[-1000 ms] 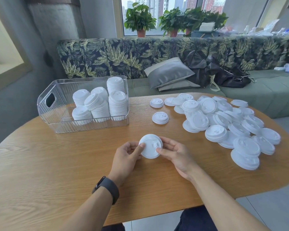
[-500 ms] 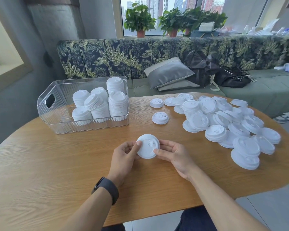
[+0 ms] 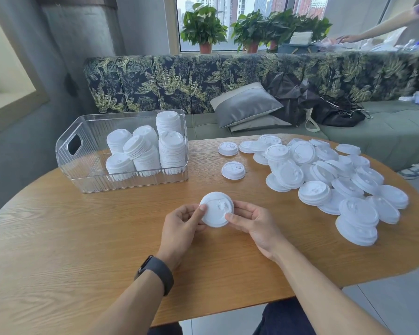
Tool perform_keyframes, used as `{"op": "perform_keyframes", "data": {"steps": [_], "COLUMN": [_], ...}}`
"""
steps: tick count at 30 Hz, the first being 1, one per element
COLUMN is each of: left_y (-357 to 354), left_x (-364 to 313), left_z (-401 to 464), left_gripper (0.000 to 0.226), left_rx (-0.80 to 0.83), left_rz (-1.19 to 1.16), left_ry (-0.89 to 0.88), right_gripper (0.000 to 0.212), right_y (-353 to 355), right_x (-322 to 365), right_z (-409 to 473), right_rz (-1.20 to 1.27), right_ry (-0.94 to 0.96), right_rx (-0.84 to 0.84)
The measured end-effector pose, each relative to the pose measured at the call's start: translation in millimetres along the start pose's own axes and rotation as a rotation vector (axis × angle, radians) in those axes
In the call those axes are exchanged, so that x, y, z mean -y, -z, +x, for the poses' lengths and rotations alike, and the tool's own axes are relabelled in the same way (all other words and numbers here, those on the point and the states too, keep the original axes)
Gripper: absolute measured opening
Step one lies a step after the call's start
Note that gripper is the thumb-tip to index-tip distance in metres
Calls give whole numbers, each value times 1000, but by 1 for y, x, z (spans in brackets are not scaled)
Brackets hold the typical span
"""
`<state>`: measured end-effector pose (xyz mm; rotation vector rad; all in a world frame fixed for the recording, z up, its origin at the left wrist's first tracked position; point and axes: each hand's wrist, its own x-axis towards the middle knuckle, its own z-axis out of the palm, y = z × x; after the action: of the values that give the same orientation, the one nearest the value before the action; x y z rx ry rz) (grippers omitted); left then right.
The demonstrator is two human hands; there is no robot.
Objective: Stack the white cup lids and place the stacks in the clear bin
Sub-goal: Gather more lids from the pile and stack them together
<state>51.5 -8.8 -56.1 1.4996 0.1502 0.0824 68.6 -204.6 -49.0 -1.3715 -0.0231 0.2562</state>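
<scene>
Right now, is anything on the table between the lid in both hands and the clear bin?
Nothing visible: bare table lies between the lid and the bin. Loose lids sit off to the right.

I count six stacks of white lids (image 3: 171, 151) standing in one clear bin (image 3: 121, 182). One lid (image 3: 216, 209) sits between my two hands — left hand (image 3: 180, 226), right hand (image 3: 254, 222). Two single lids (image 3: 233, 169) lie apart; the loose pile (image 3: 336, 180) overlaps too much to count. Three potted plants (image 3: 203, 27) — one grey cushion (image 3: 246, 105).
</scene>
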Motion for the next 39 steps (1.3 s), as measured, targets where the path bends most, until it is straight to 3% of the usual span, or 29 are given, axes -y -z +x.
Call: {"op": "perform_keyframes", "data": {"steps": [9, 17, 23, 39], "left_y": [2, -3, 6, 64], "left_x": [9, 11, 12, 3], "left_z": [-3, -10, -8, -13], "left_gripper": [24, 88, 91, 89], "left_rx": [-37, -30, -73, 52], "left_rz": [125, 421, 540, 800], "left_ry": [-55, -299, -342, -438], "right_gripper": [34, 35, 26, 19], "right_y": [-5, -22, -37, -89], "right_x": [6, 3, 1, -11], "right_z": [0, 1, 5, 35], "right_rz": [58, 195, 190, 41], "right_ry": [-26, -43, -32, -78], "right_rx": [-54, -69, -29, -7]}}
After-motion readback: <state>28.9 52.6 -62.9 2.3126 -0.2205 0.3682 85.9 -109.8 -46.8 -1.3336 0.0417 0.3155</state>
